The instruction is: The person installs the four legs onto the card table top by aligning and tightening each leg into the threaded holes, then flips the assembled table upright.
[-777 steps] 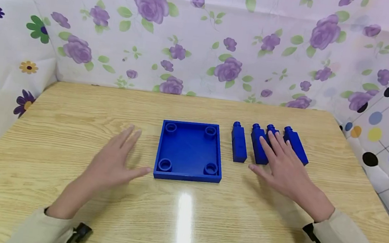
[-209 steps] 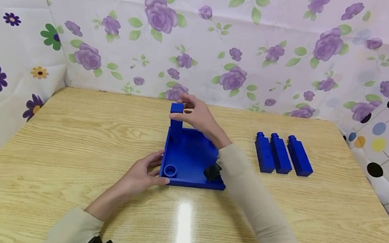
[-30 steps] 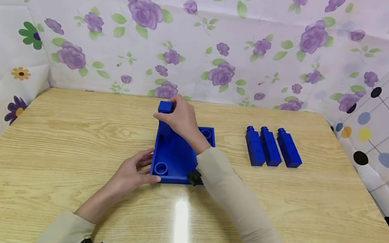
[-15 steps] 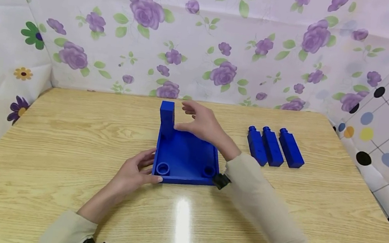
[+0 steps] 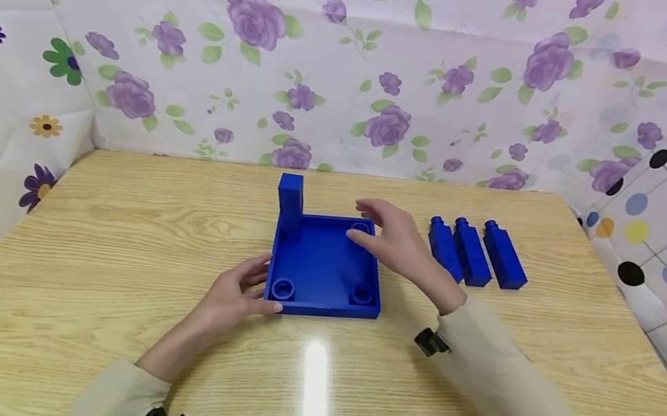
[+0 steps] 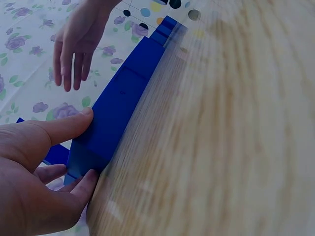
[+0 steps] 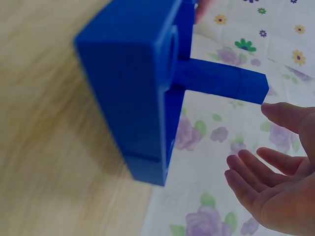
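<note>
Right grip now clear of upright block, wide, empty; left grip round tray corner.

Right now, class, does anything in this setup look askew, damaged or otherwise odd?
Nothing stands out. The blue square tray lies flat, its far-left corner bearing one upright blue post, with three loose blue posts lying to the right. The left hand grips the tray's near-left corner; the right hand holds nothing. No damage shows.
</note>
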### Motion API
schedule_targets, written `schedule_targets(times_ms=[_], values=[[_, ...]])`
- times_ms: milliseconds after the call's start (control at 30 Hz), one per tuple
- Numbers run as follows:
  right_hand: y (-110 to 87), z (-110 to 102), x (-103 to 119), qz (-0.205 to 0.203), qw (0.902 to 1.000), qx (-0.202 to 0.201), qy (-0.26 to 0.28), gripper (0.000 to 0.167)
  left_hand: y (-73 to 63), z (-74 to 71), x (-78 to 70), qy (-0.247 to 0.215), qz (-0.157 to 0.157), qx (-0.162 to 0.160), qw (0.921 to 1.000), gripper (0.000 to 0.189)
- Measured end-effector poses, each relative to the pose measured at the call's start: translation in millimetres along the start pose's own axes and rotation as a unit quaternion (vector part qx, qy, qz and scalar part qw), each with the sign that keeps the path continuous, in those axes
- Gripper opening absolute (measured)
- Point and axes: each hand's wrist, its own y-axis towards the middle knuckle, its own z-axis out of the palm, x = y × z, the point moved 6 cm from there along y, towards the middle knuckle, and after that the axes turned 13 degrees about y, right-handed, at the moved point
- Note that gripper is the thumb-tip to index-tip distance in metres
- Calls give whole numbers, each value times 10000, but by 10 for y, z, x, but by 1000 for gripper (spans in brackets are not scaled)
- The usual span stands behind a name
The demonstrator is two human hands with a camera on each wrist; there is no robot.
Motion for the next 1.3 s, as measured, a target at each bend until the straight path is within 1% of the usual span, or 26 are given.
schedule_targets(times_ms=[233,400,567,700,800,1000,1300], values=[[-254,-237,-261,399,9982,-447,-26,53,10,27,1,-59,25,-4,10000,84],[-459,-449,-508,745,9940,-771,-232,52,17,36,7,-75,17,16,10000,84],[-653,-631,-694,873,9901,-965,-528,54,19,37,12,-91,-6,19,10000,85],[-765,-749,-794,1048,9861,-1113,-644,57,18,34,15,-105,-7,23,9999,85],[-798,-801,-843,1207,9833,-1188,-665,59,15,24,20,-73,-24,-18,10000,85],[-792,-812,-907,1463,9805,-1096,-723,62,9,7,24,44,-43,-68,10000,84],[-756,-775,-979,1535,9823,-804,-718,63,14,-4,28,60,21,-82,9999,84]])
